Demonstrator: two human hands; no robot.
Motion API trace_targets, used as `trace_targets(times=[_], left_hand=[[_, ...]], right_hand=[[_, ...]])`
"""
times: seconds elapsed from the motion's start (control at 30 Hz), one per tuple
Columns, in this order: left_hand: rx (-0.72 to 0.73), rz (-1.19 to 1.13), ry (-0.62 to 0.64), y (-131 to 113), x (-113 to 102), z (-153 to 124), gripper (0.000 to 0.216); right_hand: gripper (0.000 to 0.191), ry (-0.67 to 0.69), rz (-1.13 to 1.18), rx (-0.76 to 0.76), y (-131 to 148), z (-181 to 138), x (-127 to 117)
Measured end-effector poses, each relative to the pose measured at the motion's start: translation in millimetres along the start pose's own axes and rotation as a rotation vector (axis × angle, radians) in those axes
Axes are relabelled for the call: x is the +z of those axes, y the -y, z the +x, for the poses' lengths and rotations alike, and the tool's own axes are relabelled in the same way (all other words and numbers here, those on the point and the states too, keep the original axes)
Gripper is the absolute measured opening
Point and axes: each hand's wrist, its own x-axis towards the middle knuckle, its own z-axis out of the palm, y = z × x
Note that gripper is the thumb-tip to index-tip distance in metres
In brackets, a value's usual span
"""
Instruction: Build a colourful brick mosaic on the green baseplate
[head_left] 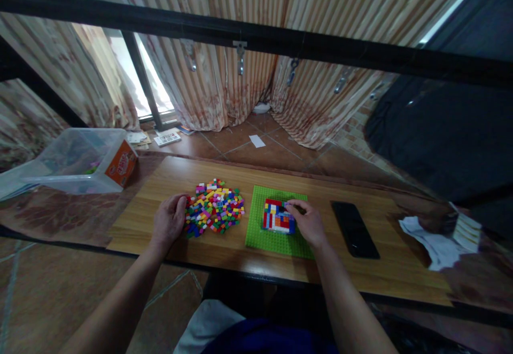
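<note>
The worktop (184, 172) carries a green baseplate (276, 244), a brick pile (216, 208) at its nine o'clock. The left hand (169, 219) curls loosely beside the pile, hold unclear. The right hand (308, 220) has its grip nearly closed, hold unclear; the brick build (277, 221) is at its seven o'clock.

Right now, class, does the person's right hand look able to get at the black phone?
Probably yes: the black phone lies uncovered on the wooden tabletop, right of the green baseplate, and nothing visible stands between it and the right hand.
</note>
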Motion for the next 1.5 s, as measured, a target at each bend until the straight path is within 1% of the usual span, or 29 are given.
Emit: trace_targets(times=[0.1,0.3,0.5,0.8,0.93,1.1,1.2,1.27,1.33,1.43,1.47,1.5], left_hand=[[0.001,0.01,0.002,1,1,0,0.043],[-0.011,0.02,0.002,2,1,-1,0.044],[-0.022,0.016,0.017,-1,0,-3,0.042],[-0.007,0.023,0.014,-1,1,-2,0.041],[0.0,0.035,0.022,0,1,-2,0.042],[0.023,0.032,0.011,0,2,-2,0.041],[0.027,0.027,0.011,0,2,-2,0.04],[0.034,0.021,0.01,0,2,-2,0.04],[0.043,0.014,0.01,-1,2,-2,0.039],[0.045,0.006,0.013,-2,2,-3,0.04],[0.045,0.005,0.018,-2,2,-4,0.04],[0.04,0.006,0.015,-2,2,-4,0.04]], right_hand=[[0.033,0.076,0.039,0.035,0,5,-3],[0.036,0.124,0.081,0.049,2,9,-4],[0.033,0.133,0.113,0.076,5,8,-3],[0.034,0.112,0.093,0.111,4,12,-1],[0.035,0.132,0.084,0.085,4,12,-1],[0.036,0.179,0.065,0.013,8,11,-6],[0.042,0.199,0.064,-0.017,7,8,-9],[0.049,0.166,0.098,-0.007,5,6,-11],[0.053,0.053,0.121,-0.002,3,3,-13],[0.045,-0.176,0.025,-0.061,14,-5,-13],[0.041,-0.228,-0.027,-0.088,21,-10,-11],[0.038,-0.231,-0.06,-0.119,30,-16,-7]])
